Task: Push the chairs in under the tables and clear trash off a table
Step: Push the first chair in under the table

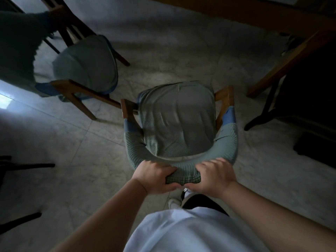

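Chair in hand: a wooden armchair with a grey-green quilted seat cover and curved padded backrest (pixel 177 122) stands directly ahead of me on the pale marble-tiled floor (pixel 76 135), seat facing away from my body.
Left hand: my left hand (pixel 154 176) is closed over the top of the backrest, fingers curled over the far side, thumb on my side.
Right hand: my right hand (pixel 211 176) grips the same backrest just beside the left, fingers wrapped over the padding; a short bunch of cover fabric sits between the two hands.
Chair relative to table: the light wooden table (pixel 272 13) runs across the upper right; the chair is well apart from it, with bare floor between its front and the table edge. One slanted wooden table leg (pixel 283 64) comes down to the right of the chair.
Second chair: another wooden chair with a matching grey-green cushion (pixel 85 64) stands to the upper left, angled, apart from mine.
Cut off: the table top is out of view, so I cannot tell what lies on it. The second chair's back runs off the top-left corner.
Hard to make out: a dark blurred mass (pixel 16 48) covers the left edge; dark furniture (pixel 309 99) at right is in deep shadow. Thin dark legs (pixel 27 165) at lower left belong to something unseen.
Own body: white shirt (pixel 190 231) and a white shoe (pixel 174 202) show below the backrest.
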